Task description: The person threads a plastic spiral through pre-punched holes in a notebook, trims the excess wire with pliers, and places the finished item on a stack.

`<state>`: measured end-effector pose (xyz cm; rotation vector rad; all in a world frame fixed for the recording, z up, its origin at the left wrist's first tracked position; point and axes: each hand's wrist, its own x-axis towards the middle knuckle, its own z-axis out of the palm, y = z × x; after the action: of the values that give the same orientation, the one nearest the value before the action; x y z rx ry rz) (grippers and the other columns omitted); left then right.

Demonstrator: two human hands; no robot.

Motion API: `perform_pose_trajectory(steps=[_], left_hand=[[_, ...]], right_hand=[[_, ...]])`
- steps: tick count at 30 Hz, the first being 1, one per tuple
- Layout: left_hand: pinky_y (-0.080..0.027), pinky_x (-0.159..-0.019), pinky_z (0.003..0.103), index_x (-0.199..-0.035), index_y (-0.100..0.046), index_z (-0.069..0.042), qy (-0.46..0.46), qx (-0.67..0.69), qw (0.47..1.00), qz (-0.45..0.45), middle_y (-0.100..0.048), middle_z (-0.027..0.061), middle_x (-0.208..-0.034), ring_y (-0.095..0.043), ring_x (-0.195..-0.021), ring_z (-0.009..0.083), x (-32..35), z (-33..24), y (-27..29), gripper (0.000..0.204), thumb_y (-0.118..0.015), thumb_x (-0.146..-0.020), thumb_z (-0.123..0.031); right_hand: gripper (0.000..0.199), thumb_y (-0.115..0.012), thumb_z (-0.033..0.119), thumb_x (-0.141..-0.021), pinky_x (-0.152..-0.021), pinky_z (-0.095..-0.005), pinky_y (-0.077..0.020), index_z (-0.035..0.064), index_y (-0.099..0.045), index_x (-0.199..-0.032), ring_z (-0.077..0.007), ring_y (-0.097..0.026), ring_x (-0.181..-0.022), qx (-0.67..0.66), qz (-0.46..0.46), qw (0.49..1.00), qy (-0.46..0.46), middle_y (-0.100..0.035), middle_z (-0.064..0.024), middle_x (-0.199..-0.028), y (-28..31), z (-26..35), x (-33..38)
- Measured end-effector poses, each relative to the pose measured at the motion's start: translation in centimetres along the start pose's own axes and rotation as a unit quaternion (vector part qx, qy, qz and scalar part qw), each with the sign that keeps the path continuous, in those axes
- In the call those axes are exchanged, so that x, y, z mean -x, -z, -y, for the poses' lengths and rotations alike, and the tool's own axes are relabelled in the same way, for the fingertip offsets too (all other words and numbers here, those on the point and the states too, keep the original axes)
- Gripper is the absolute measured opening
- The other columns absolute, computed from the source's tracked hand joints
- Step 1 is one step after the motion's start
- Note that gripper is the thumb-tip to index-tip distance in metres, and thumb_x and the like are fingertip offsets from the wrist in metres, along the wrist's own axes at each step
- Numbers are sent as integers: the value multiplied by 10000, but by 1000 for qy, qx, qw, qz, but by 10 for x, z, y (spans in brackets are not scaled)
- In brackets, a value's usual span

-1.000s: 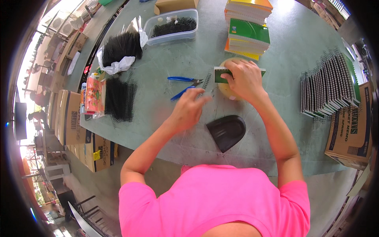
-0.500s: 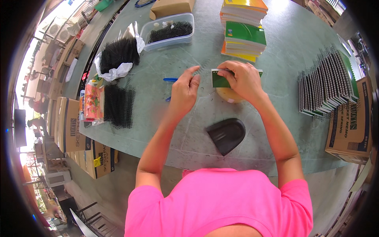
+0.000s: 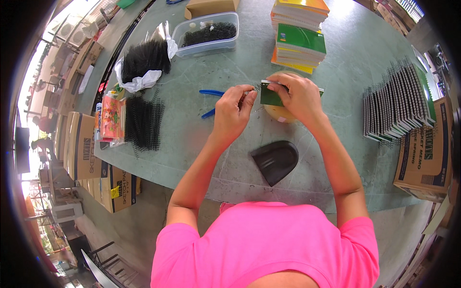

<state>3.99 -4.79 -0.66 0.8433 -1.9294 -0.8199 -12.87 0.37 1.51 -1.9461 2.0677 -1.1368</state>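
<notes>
My right hand (image 3: 298, 98) is closed on a small green-covered memo pad (image 3: 270, 97), held upright on its long edge with a strip of holes at the top. Thumb and fingers of my left hand (image 3: 234, 108) pinch a thin black spiral binding wire (image 3: 257, 88), whose end is at the pad's left corner; how far it sits in the holes is too small to tell. Beneath the pad is a round yellowish thing (image 3: 278, 113), partly hidden. Blue-handled pliers (image 3: 209, 114) lie left of my left hand, partly covered by it.
A black, rounded piece (image 3: 276, 162) lies nearest me. Left are bundles of black spirals (image 3: 143, 122) and a clear tub (image 3: 206, 50) of spirals. Stacked pads (image 3: 300, 41) stand at the back. A row of spiral-bound pads (image 3: 396, 103) and a carton (image 3: 422, 149) are right.
My left hand has moved right, up to the pad, and its fingers have closed in, bringing the spiral wire to the pad's corner. The pliers show more. My right hand still holds the pad.
</notes>
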Motion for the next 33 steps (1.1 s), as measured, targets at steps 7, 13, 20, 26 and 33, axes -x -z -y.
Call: perform_pose_trajectory(steps=[7,13,20,26,33], left_hand=[[-393,-525,244,-912,-645,0,0,-12,1000,14,-563,42,-635,-478,-564,79,0,-11,5,212,-586,-910,-203],[-405,-515,258,-873,-635,-1,23,-76,997,26,-569,69,-609,-502,-536,111,-4,-3,2,253,-572,-919,-242],[-431,-553,285,-936,-631,-13,-66,-59,996,10,-600,111,-793,-556,-621,142,-12,-5,2,190,-635,-854,-185],[-439,-571,304,-1008,-611,-35,-91,-66,984,141,-566,90,-854,-500,-583,161,-26,15,22,225,-677,-811,-122],[-438,-657,356,-926,-613,-62,-99,-137,980,100,-550,114,-815,-536,-740,239,-31,-4,21,188,-649,-820,-214]], right_hand=[[156,-626,249,-813,-687,-381,-472,115,-691,-861,-271,-629,-749,8,-8,1000,14,-662,-55,-791,1,2,3],[138,-621,224,-814,-661,-377,-476,113,-688,-861,-271,-630,-751,9,9,1000,2,-660,-52,-794,3,8,6],[127,-608,201,-823,-668,-384,-474,101,-674,-865,-272,-627,-768,2,-4,998,55,-653,-54,-795,2,5,9],[158,-578,251,-856,-689,-393,-450,109,-646,-845,-271,-613,-745,46,-10,997,64,-644,-51,-795,-3,7,11],[189,-561,275,-871,-710,-387,-433,101,-553,-945,-277,-610,-792,16,-8,999,35,-644,-55,-836,-6,6,8]])
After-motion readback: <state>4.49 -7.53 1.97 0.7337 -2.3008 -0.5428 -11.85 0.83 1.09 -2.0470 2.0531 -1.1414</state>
